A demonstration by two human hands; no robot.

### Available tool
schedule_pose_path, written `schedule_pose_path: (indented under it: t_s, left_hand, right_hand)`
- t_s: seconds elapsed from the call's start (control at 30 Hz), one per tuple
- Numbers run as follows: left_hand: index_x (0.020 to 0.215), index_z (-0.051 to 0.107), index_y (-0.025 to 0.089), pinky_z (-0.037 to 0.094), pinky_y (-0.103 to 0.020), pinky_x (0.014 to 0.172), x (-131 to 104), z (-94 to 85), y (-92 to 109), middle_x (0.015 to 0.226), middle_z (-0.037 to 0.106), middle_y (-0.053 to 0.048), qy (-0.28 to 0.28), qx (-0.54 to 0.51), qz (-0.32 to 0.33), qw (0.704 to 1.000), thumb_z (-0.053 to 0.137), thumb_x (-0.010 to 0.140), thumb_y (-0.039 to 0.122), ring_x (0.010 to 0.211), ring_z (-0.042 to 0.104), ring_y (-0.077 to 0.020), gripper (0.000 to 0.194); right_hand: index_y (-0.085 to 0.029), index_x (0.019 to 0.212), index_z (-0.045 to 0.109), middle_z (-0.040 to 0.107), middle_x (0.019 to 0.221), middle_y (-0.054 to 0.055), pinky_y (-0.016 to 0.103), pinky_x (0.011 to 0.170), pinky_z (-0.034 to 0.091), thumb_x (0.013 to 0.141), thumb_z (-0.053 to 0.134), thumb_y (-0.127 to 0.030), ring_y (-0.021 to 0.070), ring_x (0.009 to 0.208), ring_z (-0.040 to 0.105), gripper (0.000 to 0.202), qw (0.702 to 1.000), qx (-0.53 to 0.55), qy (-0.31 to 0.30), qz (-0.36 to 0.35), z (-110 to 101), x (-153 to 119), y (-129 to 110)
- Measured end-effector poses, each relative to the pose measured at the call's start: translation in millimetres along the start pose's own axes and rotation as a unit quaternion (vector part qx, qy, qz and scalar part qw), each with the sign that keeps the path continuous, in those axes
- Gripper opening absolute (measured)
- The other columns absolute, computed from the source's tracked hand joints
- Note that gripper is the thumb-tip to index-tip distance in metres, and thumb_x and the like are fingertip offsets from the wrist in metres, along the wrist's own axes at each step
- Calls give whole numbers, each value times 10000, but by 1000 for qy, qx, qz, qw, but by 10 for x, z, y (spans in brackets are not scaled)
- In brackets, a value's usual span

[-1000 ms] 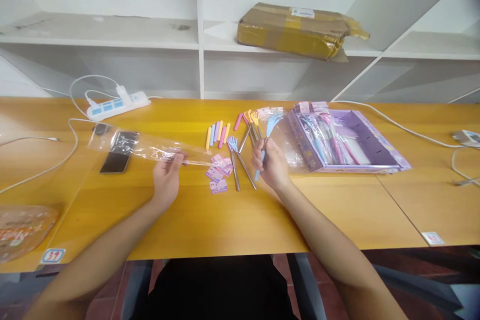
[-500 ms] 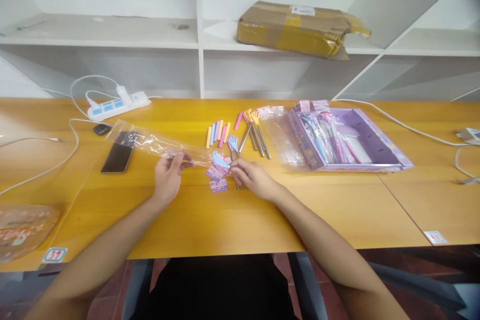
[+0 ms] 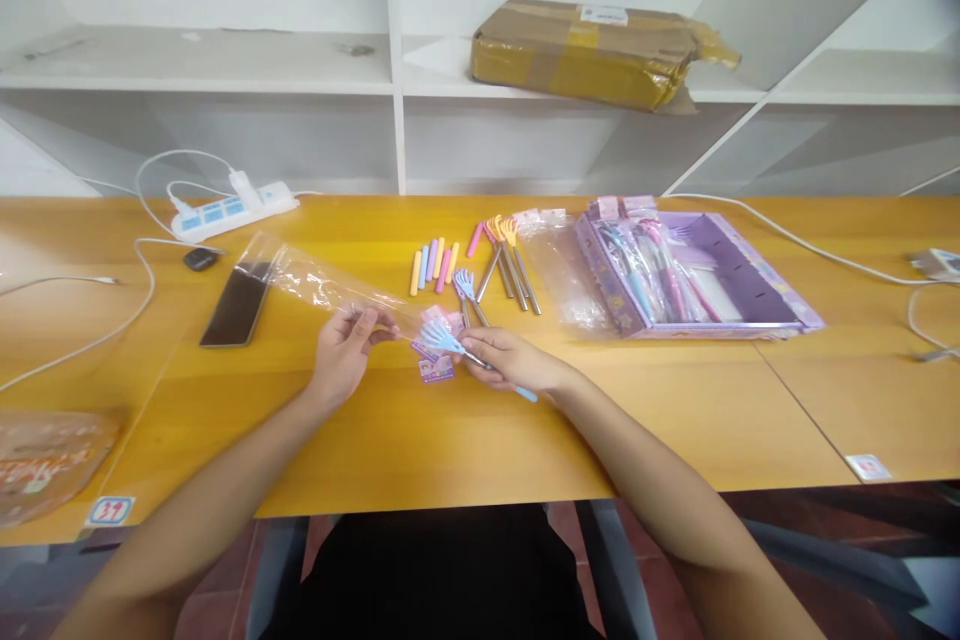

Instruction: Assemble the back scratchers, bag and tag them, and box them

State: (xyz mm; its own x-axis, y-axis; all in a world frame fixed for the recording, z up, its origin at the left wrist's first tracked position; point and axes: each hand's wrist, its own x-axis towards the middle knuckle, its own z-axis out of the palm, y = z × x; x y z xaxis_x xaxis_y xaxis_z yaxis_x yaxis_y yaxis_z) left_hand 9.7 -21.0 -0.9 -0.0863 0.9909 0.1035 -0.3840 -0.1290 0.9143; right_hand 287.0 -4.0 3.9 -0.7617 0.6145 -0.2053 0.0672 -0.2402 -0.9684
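Note:
My left hand (image 3: 346, 348) pinches the near end of a long clear plastic bag (image 3: 319, 282), which stretches away to the upper left over a phone. In my right hand (image 3: 504, 358) is a light blue back scratcher (image 3: 441, 336), its claw head pointing left at the bag's end and its blue handle tip (image 3: 526, 394) showing below the hand. Small pink and purple cards (image 3: 437, 370) lie on the table under the claw. Just beyond are a lilac claw with a metal rod (image 3: 465, 285), several coloured handle sleeves (image 3: 435, 265) and yellow claws with metal rods (image 3: 511, 232).
To the right, a purple box (image 3: 757, 270) holds bagged back scratchers, with flat clear bags (image 3: 562, 265) beside it. A phone (image 3: 236, 305), a power strip (image 3: 236, 210) and cables lie at left. A taped carton (image 3: 577, 55) rests on the shelf above.
My right hand has turned the light blue back scratcher, so its claw shows more spread and its handle end now appears below the hand. My left hand still holds the bag, shifted slightly right.

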Motion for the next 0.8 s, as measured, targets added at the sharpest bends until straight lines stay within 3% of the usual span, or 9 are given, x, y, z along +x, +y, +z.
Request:
schedule_pose_path:
  t_s: [0.13,0.43,0.6,0.7,0.8]
  left_hand:
    - [928,710,171,657,-393,803,-24,-9,-22,875,761,-44,-30,20,-35,999,863,863,486,818,757,-201,356]
    - [1070,745,167,660,-384,854,-84,-44,-178,1024,792,-65,-100,137,-94,981,833,883,473,867,768,-212,369]
    - [1054,752,169,662,-382,821,-138,18,-162,971,795,-62,-130,144,-119,974,885,823,443,868,765,-227,383]
    - [998,757,166,650,-347,780,-143,19,-157,905,790,-49,-103,126,-116,980,900,815,427,782,751,-195,350]
    - [956,748,175,630,-300,709,-72,10,-85,885,776,-29,-25,48,-84,995,943,759,443,738,731,-163,385]
  right_hand:
    - [-223,1078,517,450,555,-126,179,348,233,1070,507,-613,64,351,330,391,1000,-26,4,2,17,-9,-41]
    - [-236,1368,484,620,853,-33,218,418,293,1076,511,-599,50,441,401,466,998,-38,36,-22,75,62,68]
    - [-248,1473,427,580,771,-58,230,437,310,1080,514,-581,68,448,393,522,999,-40,26,-11,120,56,91]
    - [-228,1473,423,566,737,-72,224,430,311,1069,536,-581,73,447,414,548,999,-26,25,-6,112,51,66]
    - [-215,1390,502,651,848,-21,219,421,320,1052,544,-615,77,487,485,525,999,-20,44,-5,58,56,42]
